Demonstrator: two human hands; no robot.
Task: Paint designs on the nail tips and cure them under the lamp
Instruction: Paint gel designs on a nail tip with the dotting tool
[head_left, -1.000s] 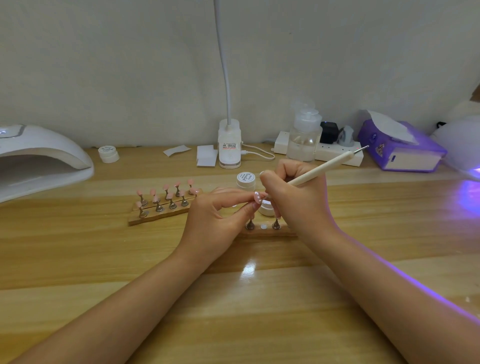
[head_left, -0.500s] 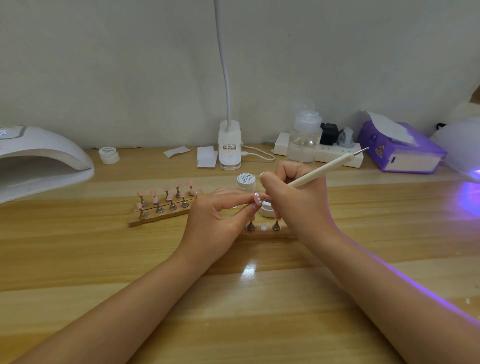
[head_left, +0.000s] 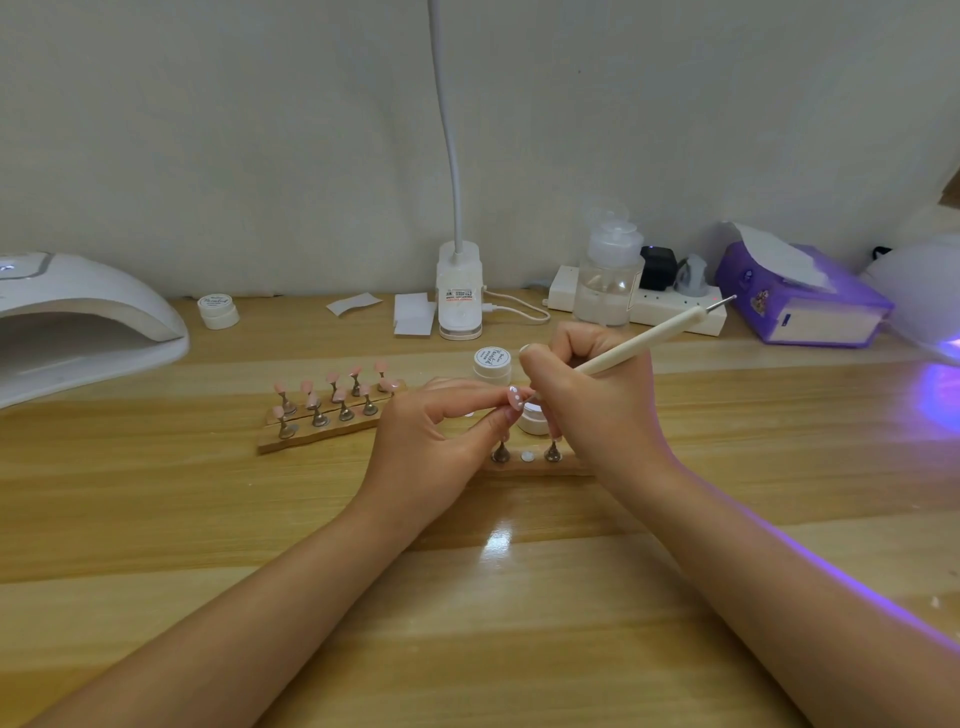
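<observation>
Far left on the table (head_left: 156, 519): white curing lamp (head_left: 78, 317), mouth open toward the work area, nothing visible inside it. A small white jar (head_left: 218, 310) sits just behind its right end.

Left of centre: wooden stand (head_left: 317, 434) carrying a set of pink nail tips (head_left: 332, 387) on metal pegs. No painted design can be made out on these; at this size it is hard to be sure.

Centre: left hand (head_left: 431, 447) pinches one pink nail tip (head_left: 515, 399) between thumb and forefinger, raised above the table. White dots show on its surface. Right hand (head_left: 597, 410) grips a cream dotting pen (head_left: 644, 340), lower end at the held tip, upper metal point aimed back-right. An open paint pot (head_left: 534, 418) lies just behind the contact point; a capped jar (head_left: 492, 364) stands beyond it. Below the hands, a second stand (head_left: 535, 465) shows two bare pegs and one empty white socket.

Far right: purple glow on the table, apparently from a second lamp (head_left: 919, 291).

Judgement: dotting of this tip under way, partly done. Remaining: likely finish it, cure it, then the tips on the left stand.
</observation>
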